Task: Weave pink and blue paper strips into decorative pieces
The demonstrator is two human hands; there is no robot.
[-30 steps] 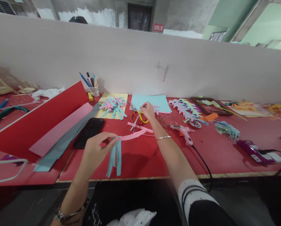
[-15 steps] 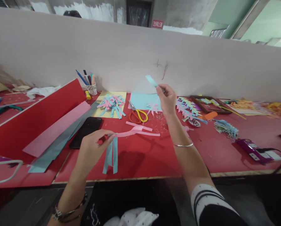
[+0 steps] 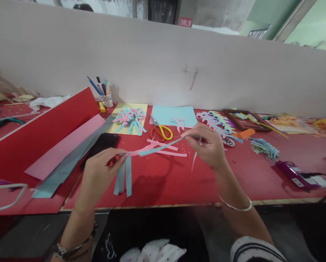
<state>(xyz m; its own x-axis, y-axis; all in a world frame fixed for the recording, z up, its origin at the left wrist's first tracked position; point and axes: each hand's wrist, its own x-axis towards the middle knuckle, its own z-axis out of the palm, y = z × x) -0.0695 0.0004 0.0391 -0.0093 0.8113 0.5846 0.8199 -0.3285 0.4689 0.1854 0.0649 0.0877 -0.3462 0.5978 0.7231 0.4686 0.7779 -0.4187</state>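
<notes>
My left hand (image 3: 98, 174) is closed, with thumb and fingertips pinching one end of a pink paper strip (image 3: 135, 153). My right hand (image 3: 210, 147) is closed on a narrow light-blue paper strip (image 3: 167, 146). This strip stretches leftward, its far end over the pink one; whether they touch I cannot tell. Another thin tail of it hangs below the right fingers. Blue paper strips (image 3: 128, 176) lie or hang just under my left fingertips. Loose pink strips (image 3: 173, 154) rest on the red table between the hands. Beyond them lie scissors (image 3: 165, 133) with red and yellow handles.
A black phone (image 3: 105, 142) and long pink paper (image 3: 70, 145) lie at left by a tilted red board (image 3: 50, 131). Behind are a pen cup (image 3: 107, 100), a curled-paper pile (image 3: 130, 118) and a blue sheet (image 3: 163, 114). A purple device (image 3: 296, 175) with a cable sits right.
My right hand has come down and to the right, bringing the light-blue strip from upright in the air to nearly level beside the pink one. My left hand has shifted slightly left.
</notes>
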